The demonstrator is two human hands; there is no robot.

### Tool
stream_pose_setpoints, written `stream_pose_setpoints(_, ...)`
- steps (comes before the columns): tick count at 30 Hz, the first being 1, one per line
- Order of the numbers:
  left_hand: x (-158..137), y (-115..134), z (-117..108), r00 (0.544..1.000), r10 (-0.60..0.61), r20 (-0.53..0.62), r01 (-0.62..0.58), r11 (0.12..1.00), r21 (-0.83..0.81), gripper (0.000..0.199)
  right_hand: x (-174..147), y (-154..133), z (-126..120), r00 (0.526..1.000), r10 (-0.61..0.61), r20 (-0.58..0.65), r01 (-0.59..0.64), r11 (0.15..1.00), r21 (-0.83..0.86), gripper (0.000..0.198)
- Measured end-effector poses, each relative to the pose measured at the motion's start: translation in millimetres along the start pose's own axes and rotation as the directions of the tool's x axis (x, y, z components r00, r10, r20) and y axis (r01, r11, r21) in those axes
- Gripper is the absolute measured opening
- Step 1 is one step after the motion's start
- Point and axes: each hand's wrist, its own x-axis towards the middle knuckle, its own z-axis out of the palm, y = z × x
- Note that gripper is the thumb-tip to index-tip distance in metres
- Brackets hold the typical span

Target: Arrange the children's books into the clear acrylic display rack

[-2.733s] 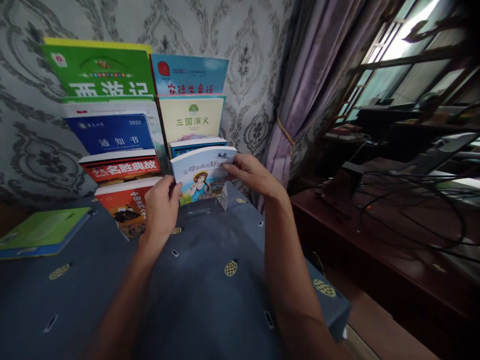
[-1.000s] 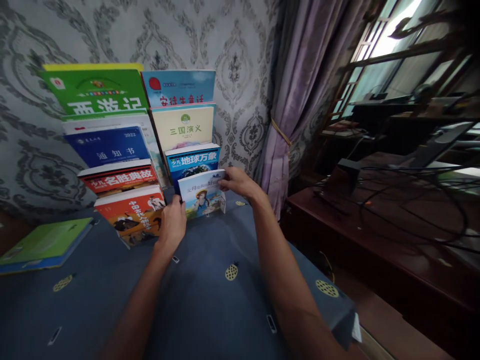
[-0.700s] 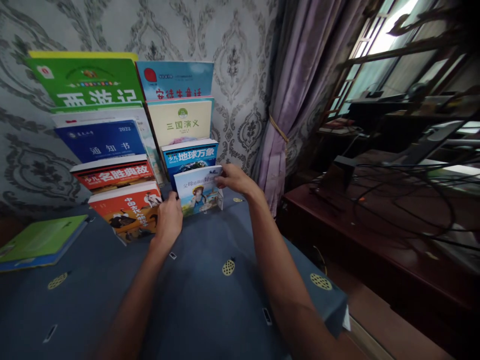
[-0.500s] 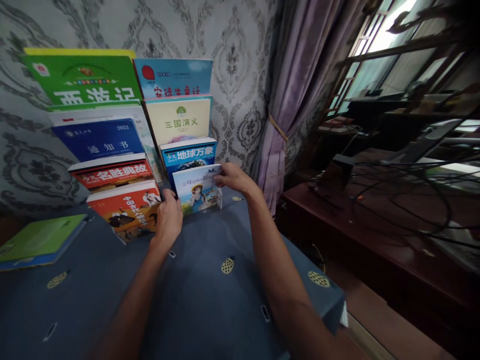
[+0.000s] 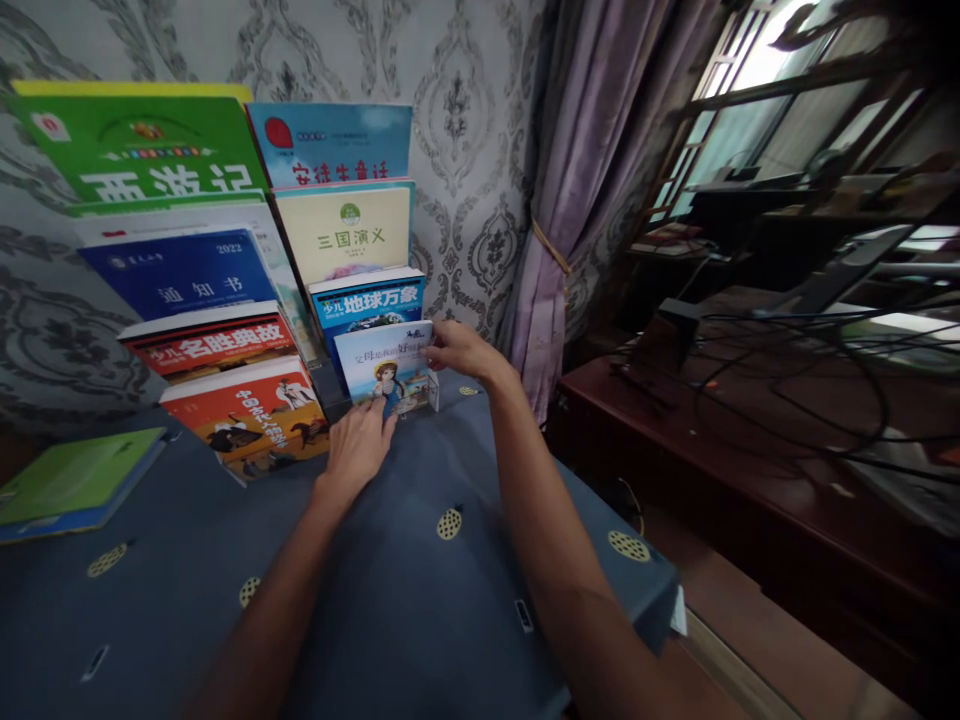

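A light-coloured picture-cover book (image 5: 361, 372) with a girl in a yellow hat stands upright at the front of the right stack of books. My right hand (image 5: 466, 352) pinches its upper right corner, thumb and fingers closed at the edge. Against the lower front of the cover rest the stretched fingers of my left hand (image 5: 358, 445), which is open. Behind that book rise a blue book (image 5: 371, 298), a cream book (image 5: 349, 235) and a light-blue book (image 5: 337, 140). To the left, an orange book (image 5: 251, 420) fronts a second stepped stack.
Green and blue books (image 5: 82, 475) lie flat at the left of the cloth-covered table (image 5: 420, 620). Patterned wallpaper and a tied purple curtain (image 5: 544, 270) stand behind. At right, a dark red desk (image 5: 652, 430) carries tangled black cables (image 5: 795, 405).
My left hand has moved right, from the gap beside the orange book to the lower front of the picture-cover book, its fingers now spread there. My right hand keeps its corner hold.
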Motion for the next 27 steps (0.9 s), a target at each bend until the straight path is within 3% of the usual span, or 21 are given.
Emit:
stream_pose_setpoints(5, 1.3, 0.2, 1.8, 1.000, -0.015, 0.003, 0.015, 1.000, -0.004, 0.037, -2.2, -3.2, -0.4, 1.000, 0.018, -0.004, -0.018, 1.000, 0.002, 0.006)
stream_pose_setpoints(10, -0.2, 0.7, 2.4, 1.000, -0.002, -0.003, 0.002, 1.000, -0.009, 0.036, -3.3, -4.2, 0.2, 0.992, 0.129, -0.017, -0.128, 0.991, 0.050, 0.006)
stream_pose_setpoints(14, -2.1, 0.8, 3.1, 1.000, 0.015, -0.020, -0.015, 1.000, -0.007, 0.032, -3.6, -7.2, -0.3, 0.981, 0.180, 0.075, -0.187, 0.977, 0.101, 0.026)
stream_pose_setpoints(27, -8.6, 3.9, 1.6, 0.996, 0.047, -0.073, -0.048, 0.999, -0.017, 0.027, -14.9, -18.6, -15.5, 0.983, 0.141, 0.121, -0.150, 0.986, 0.072, 0.031)
